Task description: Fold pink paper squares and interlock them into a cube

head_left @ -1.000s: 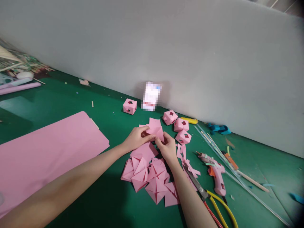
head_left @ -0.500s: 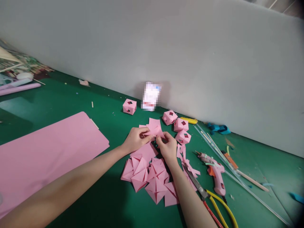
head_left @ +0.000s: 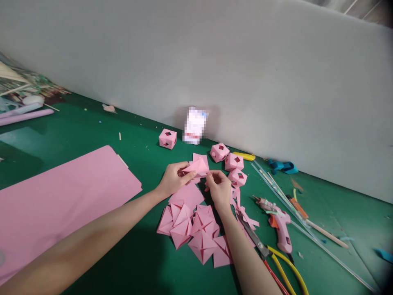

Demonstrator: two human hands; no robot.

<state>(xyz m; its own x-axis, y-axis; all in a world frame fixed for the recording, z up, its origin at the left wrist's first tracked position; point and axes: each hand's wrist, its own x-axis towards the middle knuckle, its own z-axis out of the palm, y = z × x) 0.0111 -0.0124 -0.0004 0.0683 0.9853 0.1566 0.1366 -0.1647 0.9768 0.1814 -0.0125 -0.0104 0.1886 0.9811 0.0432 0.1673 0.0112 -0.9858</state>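
Observation:
Between my hands, a little above the table, is a partly folded piece of pink paper. My left hand pinches its left side between thumb and fingers. At its right corner my right hand is closed, with the fingertips pressed on the paper's edge. Beneath lie flat pink paper sheets, and nearer to me a pile of folded pink squares. Just beyond my right hand sit pink paper balls with diamond-shaped holes; a similar one stands farther left.
Scissors lie beside my right forearm, partly over pink paper scraps. Right of them are a pink glue gun and clear glue sticks. Large pink sheets cover the left side. A blurred bright screen leans on the grey wall.
The pink paper has turned in my left hand and now shows a raised, folded peak. My right hand has shifted slightly to the right, along the paper's edge.

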